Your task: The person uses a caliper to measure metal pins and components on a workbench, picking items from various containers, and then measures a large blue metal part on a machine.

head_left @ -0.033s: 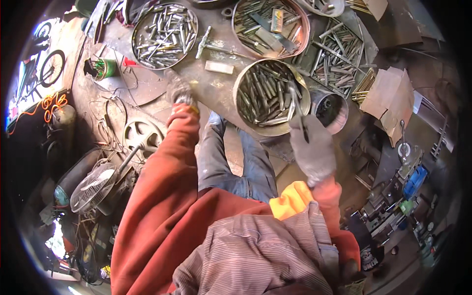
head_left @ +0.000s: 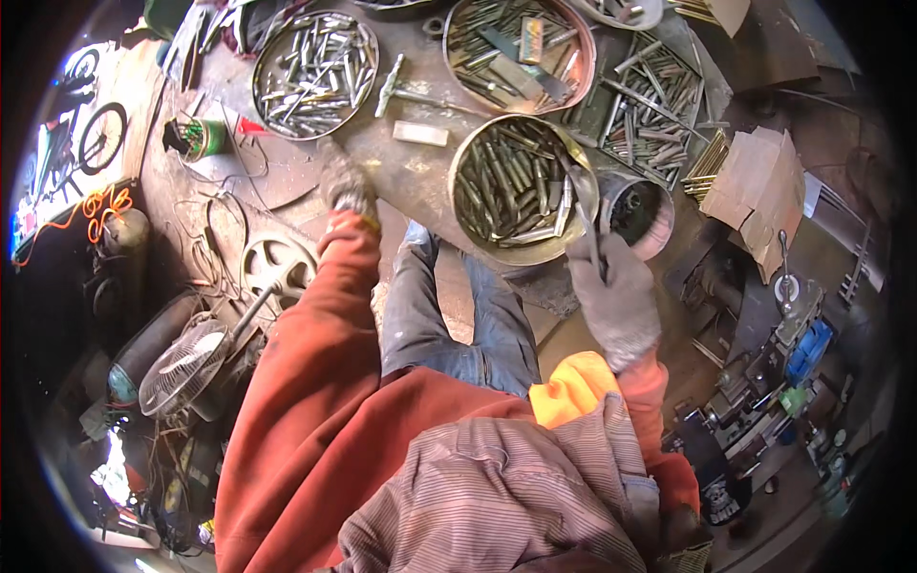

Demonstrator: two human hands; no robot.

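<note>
My right hand (head_left: 614,296), in a grey glove, is closed on a long dark metal rod (head_left: 594,246) whose kind I cannot make out. The rod's far end reaches over the right rim of a round metal basin (head_left: 458,224). Inside that basin lie many drill bits (head_left: 516,181), mostly dark with a few shiny ones at the front. At the table's near edge rests my left hand (head_left: 346,181), gloved too, fingers stretched forward and apart from the basin. A small pale block (head_left: 420,133) and a T-handled tool (head_left: 391,88) lie beyond it.
Another round pan (head_left: 316,129) of shiny bits stands at the far left, and a reddish basin (head_left: 589,72) at the back. A dark-bottomed tin (head_left: 664,218) sits right of the near basin. Loose rods (head_left: 659,105) lie farther right; a fan (head_left: 181,368) stands lower left.
My right hand has shifted slightly down and right, and the rod now shows more upright above the glove. My left hand stays at the table edge; the whole view has shifted a little.
</note>
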